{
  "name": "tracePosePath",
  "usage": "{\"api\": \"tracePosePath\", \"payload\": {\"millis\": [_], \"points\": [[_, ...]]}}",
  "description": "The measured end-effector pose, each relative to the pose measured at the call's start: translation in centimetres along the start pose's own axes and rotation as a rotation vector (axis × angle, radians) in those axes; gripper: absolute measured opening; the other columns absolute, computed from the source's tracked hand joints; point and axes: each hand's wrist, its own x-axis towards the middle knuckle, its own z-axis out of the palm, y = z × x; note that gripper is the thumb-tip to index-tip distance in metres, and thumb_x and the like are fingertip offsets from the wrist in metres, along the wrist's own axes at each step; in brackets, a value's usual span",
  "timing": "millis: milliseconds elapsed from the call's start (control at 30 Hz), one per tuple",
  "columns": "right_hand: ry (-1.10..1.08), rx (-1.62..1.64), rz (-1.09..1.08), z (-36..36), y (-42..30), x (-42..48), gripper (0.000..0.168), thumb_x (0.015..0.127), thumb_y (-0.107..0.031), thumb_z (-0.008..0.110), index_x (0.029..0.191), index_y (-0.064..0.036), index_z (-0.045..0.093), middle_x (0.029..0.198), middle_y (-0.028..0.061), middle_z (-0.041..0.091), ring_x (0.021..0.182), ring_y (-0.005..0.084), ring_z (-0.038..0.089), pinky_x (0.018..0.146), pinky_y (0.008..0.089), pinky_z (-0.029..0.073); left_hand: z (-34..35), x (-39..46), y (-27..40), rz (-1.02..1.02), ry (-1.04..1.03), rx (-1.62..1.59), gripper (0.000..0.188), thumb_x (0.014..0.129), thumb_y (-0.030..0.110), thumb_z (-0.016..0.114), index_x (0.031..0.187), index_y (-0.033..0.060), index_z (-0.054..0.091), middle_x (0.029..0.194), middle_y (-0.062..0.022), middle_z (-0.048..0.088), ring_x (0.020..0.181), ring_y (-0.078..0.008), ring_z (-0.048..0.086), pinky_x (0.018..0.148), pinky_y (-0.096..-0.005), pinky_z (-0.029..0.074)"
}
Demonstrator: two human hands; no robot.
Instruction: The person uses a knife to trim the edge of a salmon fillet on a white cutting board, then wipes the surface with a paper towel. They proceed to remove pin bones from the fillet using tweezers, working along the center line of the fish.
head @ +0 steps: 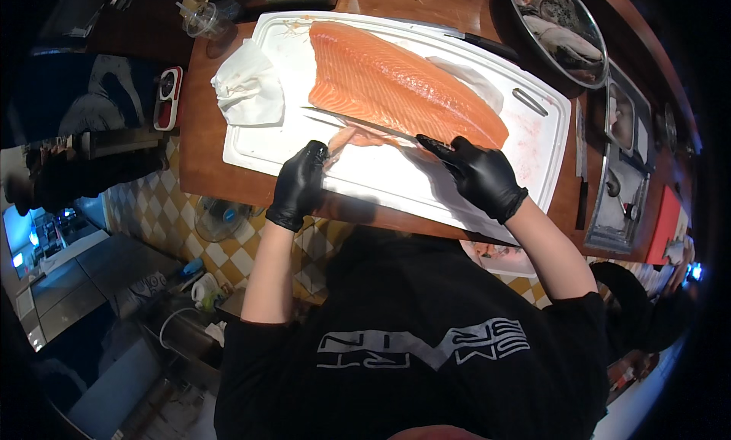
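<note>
A large orange salmon fillet (400, 77) lies flesh side up on a white plastic cutting board (491, 206). My right hand (485, 174), in a black glove, grips a long knife (371, 125); its blade runs along the fillet's near edge and points left. Between the blade and me, a thin trimmed strip of salmon (360, 138) rests on the board. My left hand (302, 180), also gloved in black, pinches the left end of that strip. Most of the knife's handle is hidden in my right hand.
A crumpled white cloth or paper (251, 89) sits on the board's left side. Tweezers (530, 102) lie at its right, and another knife (485, 43) along its far edge. A metal bowl of fish pieces (562, 37) stands far right, beside a long knife (581, 171) and metal trays (619, 194).
</note>
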Motion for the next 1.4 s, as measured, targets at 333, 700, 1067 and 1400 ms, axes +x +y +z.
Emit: {"api": "tracePosePath", "payload": {"millis": [333,700,1067,1400], "points": [[0.017,0.014,-0.04,0.3,-3.6,3.7,0.036,0.102,-0.03,0.065,0.116,0.003,0.071,0.085,0.0229,0.074,0.071,0.0374,0.074,0.066,0.043,0.058,-1.2,1.8,2.8,-0.017,-0.029,-0.066,0.029,0.111,0.02,0.05,0.104,-0.0047,0.063,0.094,-0.0257,0.068,0.085,-0.0436,0.064,0.078,-0.0415,0.052],[0.003,-0.009,-0.054,0.7,1.4,0.1,0.027,0.097,-0.023,0.07,0.107,0.002,0.07,0.091,0.0229,0.075,0.08,0.0378,0.076,0.07,0.0425,0.06,-1.4,1.2,1.2,-0.034,-0.075,-0.151,0.029,0.109,0.02,0.056,0.111,-0.0074,0.065,0.1,-0.0198,0.073,0.091,-0.0277,0.068,0.084,-0.0379,0.053],[0.083,-0.028,-0.195,-0.1,0.3,1.3,0.04,0.097,-0.02,0.068,0.137,-0.022,0.07,0.089,0.0171,0.073,0.071,0.0344,0.073,0.062,0.043,0.059,-1.6,0.2,1.1,-0.009,-0.08,-0.156,0.031,0.101,0.009,0.064,0.126,-0.0112,0.066,0.119,-0.0236,0.075,0.112,-0.0305,0.073,0.099,-0.0362,0.054],[-0.067,-0.25,-0.138,-1.4,4.9,-2.7,0.057,0.099,-0.019,0.063,0.152,-0.039,0.057,0.088,0.0109,0.066,0.064,0.0293,0.071,0.058,0.0399,0.059,-2.7,-2.3,5.1,0.0,-0.242,-0.148,0.019,0.103,0.008,0.059,0.113,-0.0056,0.067,0.097,-0.0162,0.069,0.081,-0.0265,0.067,0.079,-0.0367,0.055]]}}
